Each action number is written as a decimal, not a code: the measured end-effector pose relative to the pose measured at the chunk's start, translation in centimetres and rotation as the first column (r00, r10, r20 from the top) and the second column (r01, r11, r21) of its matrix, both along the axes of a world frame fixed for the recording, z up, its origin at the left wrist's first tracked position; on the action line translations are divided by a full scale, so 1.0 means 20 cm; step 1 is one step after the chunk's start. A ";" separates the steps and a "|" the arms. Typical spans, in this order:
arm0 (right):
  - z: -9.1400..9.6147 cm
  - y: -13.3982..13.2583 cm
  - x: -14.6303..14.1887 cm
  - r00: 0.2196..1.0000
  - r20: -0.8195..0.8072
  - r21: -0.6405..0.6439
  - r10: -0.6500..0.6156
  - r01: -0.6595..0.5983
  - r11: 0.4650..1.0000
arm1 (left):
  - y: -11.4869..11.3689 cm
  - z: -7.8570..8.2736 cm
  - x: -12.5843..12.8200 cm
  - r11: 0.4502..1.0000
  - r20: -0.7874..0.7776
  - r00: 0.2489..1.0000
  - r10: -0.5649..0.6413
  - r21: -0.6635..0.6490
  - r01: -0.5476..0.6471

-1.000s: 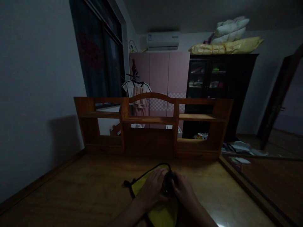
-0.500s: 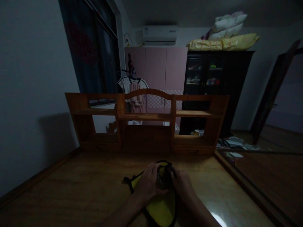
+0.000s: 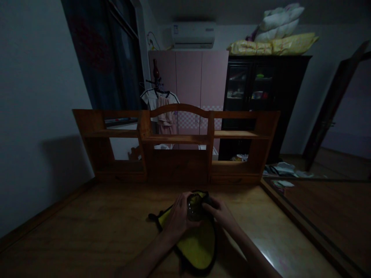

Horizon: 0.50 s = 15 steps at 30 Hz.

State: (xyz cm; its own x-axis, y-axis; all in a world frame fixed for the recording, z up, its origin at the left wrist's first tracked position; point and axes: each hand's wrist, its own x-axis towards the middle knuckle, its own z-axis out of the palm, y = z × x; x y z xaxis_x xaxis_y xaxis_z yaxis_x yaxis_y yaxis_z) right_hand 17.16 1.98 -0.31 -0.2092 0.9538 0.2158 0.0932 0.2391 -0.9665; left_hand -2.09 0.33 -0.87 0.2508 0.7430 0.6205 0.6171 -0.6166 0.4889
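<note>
A yellow cloth with a dark border [image 3: 198, 247] lies on the wooden bed board, part of it bunched up between my hands. My left hand [image 3: 180, 216] is wrapped around a clear glass [image 3: 194, 210], which seems tilted with its mouth toward me. At the glass's right rim, my right hand [image 3: 218, 210] pinches a fold of the cloth, thumb near the opening. Yellow fabric shows in or behind the glass; I cannot tell which. The glass's lower part is hidden by my left fingers and the dim light.
A wooden headboard with shelves [image 3: 179, 139] stands just beyond the cloth. Along the right runs the board's raised edge [image 3: 292, 216]. A pale wall [image 3: 34, 116] rises at the left. Farther back are a pink wardrobe [image 3: 188, 77] and a dark cabinet [image 3: 281, 81].
My right hand has shifted its fingers, the thumb now lying closer to the glass's mouth. The glass has tipped a little more toward me. The camera view has moved slightly.
</note>
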 end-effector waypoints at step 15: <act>-0.05 -0.05 -0.06 0.994 0.098 0.169 -0.051 0.034 0.985 | -0.01 -0.04 0.01 0.971 -0.345 0.935 -0.085 0.183 0.156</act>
State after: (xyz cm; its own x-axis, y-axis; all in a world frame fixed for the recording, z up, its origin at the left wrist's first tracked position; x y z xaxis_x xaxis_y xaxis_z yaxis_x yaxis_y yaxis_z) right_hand 16.01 0.89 -1.32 -0.1983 0.9144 0.3529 0.2020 0.3904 -0.8982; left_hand -1.84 0.18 -1.74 0.5481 0.5607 0.6207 0.6370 -0.7607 0.1247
